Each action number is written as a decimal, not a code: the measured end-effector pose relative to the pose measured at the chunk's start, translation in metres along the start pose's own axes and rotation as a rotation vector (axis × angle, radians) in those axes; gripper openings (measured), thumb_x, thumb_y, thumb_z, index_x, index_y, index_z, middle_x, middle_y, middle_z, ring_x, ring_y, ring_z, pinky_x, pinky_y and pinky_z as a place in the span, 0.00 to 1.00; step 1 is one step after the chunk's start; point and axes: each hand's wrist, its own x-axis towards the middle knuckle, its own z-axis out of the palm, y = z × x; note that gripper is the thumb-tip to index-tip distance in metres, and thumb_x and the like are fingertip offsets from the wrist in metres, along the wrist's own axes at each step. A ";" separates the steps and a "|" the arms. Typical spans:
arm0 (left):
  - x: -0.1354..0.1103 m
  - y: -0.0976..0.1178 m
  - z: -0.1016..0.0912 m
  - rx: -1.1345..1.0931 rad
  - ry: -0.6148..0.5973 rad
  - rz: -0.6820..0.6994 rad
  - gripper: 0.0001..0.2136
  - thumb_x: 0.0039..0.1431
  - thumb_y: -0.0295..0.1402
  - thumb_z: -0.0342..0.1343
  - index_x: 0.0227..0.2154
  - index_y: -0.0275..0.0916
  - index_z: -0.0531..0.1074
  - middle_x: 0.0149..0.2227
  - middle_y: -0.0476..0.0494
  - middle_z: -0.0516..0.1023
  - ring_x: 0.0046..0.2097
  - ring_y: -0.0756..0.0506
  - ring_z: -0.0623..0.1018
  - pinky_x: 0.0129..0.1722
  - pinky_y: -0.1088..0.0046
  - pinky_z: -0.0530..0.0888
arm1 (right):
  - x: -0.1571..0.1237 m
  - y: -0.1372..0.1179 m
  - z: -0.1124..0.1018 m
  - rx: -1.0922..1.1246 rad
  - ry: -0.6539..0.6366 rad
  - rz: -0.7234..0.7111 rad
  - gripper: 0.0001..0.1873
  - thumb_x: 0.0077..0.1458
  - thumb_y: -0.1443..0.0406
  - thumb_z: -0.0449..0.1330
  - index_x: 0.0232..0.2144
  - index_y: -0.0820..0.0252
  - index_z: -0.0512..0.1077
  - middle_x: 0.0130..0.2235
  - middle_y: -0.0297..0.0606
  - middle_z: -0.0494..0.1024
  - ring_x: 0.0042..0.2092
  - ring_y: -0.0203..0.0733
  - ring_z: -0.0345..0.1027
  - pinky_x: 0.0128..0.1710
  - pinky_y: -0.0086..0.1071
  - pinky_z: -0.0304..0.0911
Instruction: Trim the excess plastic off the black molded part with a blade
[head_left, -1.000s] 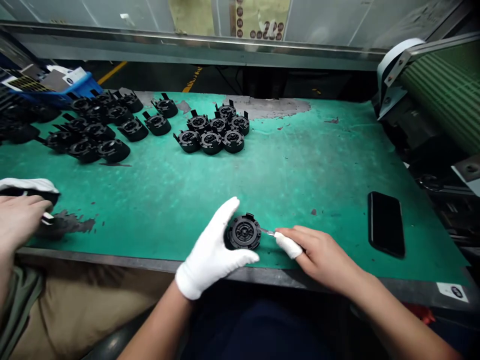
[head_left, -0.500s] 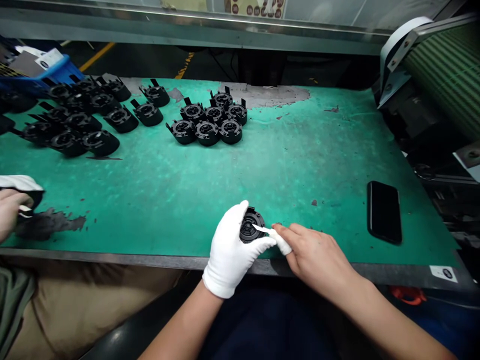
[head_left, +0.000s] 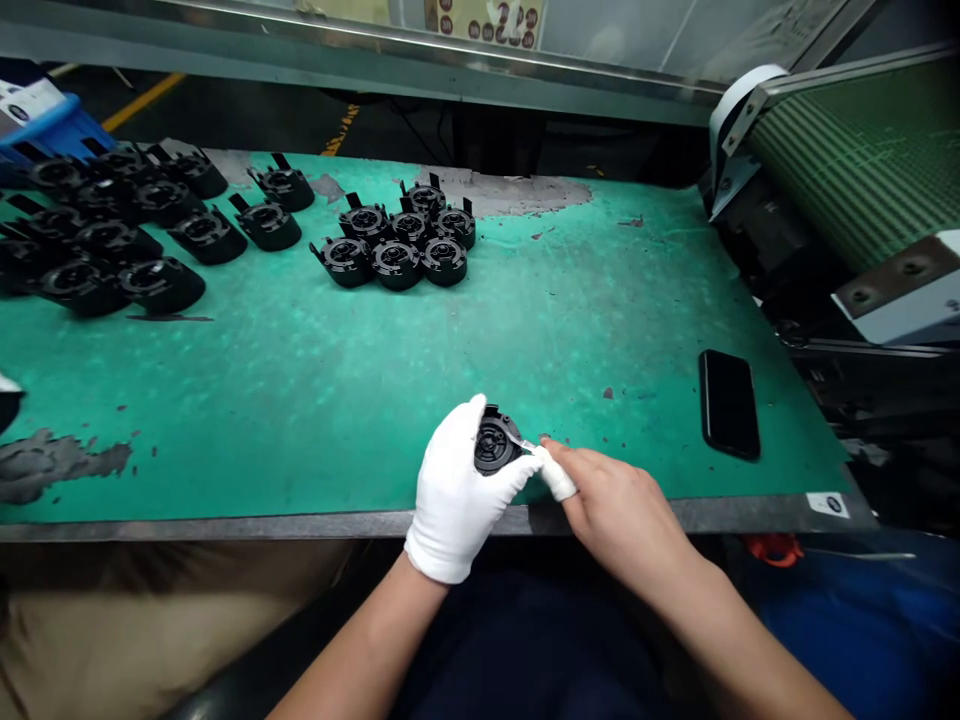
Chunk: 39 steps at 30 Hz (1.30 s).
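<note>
My left hand (head_left: 456,495), in a white glove, grips a round black plastic part (head_left: 495,445) just above the near edge of the green mat (head_left: 375,380). The part is tilted with its open face toward me. My bare right hand (head_left: 611,510) pinches a small blade with a white-wrapped handle (head_left: 551,472). The blade tip touches the part's right rim.
A cluster of several black parts (head_left: 397,245) sits mid-back on the mat, and a larger group (head_left: 112,230) lies at the back left beside a blue crate (head_left: 37,115). A black phone (head_left: 728,402) lies at the right. A green-ribbed machine (head_left: 847,160) borders the right side.
My left hand has tilted the part up off the mat and turned it toward me. The blade has moved onto the rim. The co-worker's hands at the left have left the view.
</note>
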 end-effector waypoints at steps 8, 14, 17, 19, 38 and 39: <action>0.036 -0.009 -0.031 -0.124 -0.459 0.165 0.39 0.49 0.45 0.70 0.62 0.40 0.61 0.65 0.35 0.63 0.66 0.37 0.65 0.67 0.57 0.64 | 0.028 0.033 -0.023 0.117 -0.125 -0.287 0.17 0.68 0.59 0.50 0.52 0.48 0.74 0.50 0.34 0.81 0.49 0.44 0.75 0.47 0.35 0.67; 0.025 -0.006 -0.027 -0.200 -0.413 -0.094 0.47 0.49 0.40 0.69 0.68 0.40 0.49 0.66 0.36 0.63 0.65 0.37 0.67 0.66 0.56 0.66 | 0.048 0.030 -0.018 0.075 -0.192 -0.378 0.17 0.68 0.60 0.48 0.51 0.51 0.74 0.45 0.35 0.82 0.45 0.44 0.76 0.42 0.34 0.65; 0.019 -0.006 -0.022 -0.225 -0.410 -0.135 0.47 0.49 0.41 0.68 0.68 0.41 0.48 0.65 0.37 0.65 0.63 0.38 0.70 0.64 0.57 0.68 | 0.051 0.032 -0.016 0.079 -0.192 -0.397 0.17 0.66 0.63 0.49 0.52 0.51 0.73 0.46 0.35 0.81 0.45 0.43 0.76 0.41 0.33 0.63; 0.018 -0.007 -0.022 -0.213 -0.407 -0.133 0.46 0.49 0.41 0.68 0.68 0.41 0.49 0.64 0.37 0.65 0.63 0.37 0.70 0.64 0.57 0.68 | 0.052 0.034 -0.015 0.073 -0.191 -0.402 0.17 0.66 0.62 0.49 0.52 0.52 0.73 0.46 0.34 0.81 0.45 0.43 0.76 0.41 0.33 0.63; 0.021 -0.006 -0.019 -0.165 -0.371 -0.086 0.44 0.48 0.39 0.67 0.66 0.39 0.53 0.62 0.35 0.68 0.61 0.36 0.72 0.62 0.55 0.72 | 0.054 0.031 -0.017 0.061 -0.221 -0.410 0.17 0.67 0.62 0.49 0.51 0.52 0.74 0.46 0.36 0.82 0.45 0.43 0.76 0.42 0.33 0.64; 0.021 -0.005 -0.020 -0.165 -0.369 -0.086 0.44 0.48 0.38 0.67 0.66 0.39 0.53 0.62 0.35 0.68 0.61 0.36 0.72 0.62 0.55 0.72 | 0.054 0.030 -0.017 0.057 -0.222 -0.410 0.17 0.67 0.62 0.49 0.51 0.52 0.74 0.46 0.36 0.82 0.45 0.43 0.76 0.42 0.33 0.64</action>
